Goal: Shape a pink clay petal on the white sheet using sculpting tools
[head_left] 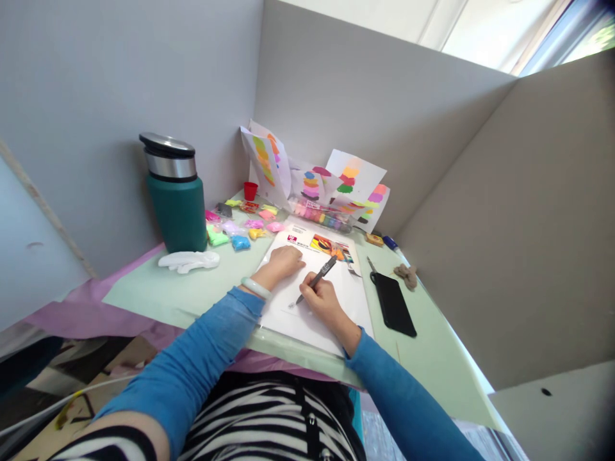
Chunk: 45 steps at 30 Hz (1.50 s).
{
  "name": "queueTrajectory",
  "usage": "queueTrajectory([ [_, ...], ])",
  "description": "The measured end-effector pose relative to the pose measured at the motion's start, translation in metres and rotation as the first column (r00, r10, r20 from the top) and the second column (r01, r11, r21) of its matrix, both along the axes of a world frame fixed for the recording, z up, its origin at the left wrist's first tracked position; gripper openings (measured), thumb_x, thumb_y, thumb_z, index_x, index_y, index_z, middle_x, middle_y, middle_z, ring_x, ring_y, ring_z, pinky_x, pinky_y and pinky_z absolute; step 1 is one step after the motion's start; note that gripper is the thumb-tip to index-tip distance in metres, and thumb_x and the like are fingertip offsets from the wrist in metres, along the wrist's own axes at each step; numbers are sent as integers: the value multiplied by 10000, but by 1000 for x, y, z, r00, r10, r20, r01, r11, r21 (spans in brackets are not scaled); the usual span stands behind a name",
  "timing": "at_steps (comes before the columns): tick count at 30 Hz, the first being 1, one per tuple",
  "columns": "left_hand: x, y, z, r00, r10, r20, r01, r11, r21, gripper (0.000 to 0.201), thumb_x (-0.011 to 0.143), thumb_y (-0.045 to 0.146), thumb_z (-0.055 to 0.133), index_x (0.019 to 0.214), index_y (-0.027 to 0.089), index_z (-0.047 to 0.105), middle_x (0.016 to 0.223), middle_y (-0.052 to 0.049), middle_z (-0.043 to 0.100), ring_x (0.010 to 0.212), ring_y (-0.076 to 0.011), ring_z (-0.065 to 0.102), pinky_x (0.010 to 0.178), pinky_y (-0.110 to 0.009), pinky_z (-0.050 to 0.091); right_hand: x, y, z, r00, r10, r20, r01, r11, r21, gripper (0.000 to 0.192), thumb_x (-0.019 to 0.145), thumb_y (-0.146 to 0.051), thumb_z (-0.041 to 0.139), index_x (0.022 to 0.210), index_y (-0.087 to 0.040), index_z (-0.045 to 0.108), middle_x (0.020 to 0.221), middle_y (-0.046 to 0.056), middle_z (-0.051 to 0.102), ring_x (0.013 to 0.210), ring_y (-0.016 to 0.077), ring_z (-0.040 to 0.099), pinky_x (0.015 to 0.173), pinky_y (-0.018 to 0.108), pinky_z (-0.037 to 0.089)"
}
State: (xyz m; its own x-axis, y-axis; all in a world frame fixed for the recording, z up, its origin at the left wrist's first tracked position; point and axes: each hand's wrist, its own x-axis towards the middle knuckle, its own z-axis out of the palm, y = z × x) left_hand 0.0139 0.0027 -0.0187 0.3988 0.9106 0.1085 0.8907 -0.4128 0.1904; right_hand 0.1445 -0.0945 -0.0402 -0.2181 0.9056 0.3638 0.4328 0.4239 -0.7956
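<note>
My right hand is closed around a dark grey pen. Its tip meets the white paper beside a small dark scribble. My left hand lies on the paper's left part, fingers stretched toward the upper middle, holding nothing. A pale bangle circles that wrist. Above my hands, a printed sheet or pad cover with an orange picture is at the paper's top end.
Left stand a green bottle, white crumpled tissue and several colourful packets. Behind are a red cup, colour-swatch sheets and a row of coloured pots. A black flat phone-like object and brown lump lie right.
</note>
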Motion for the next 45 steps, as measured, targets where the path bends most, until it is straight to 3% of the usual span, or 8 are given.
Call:
queueTrajectory([
  [45,0,2,-3,1000,4,-1,-4,1000,6,360,838,426,471,1034,213,684,1107,-101,664,1033,-247,606,827,-309,468,0,0,-1,999,-33,16,33,999,1,163,777,-288,478,642,-201,454,502,-54,419,476,103,397,498,224,318],
])
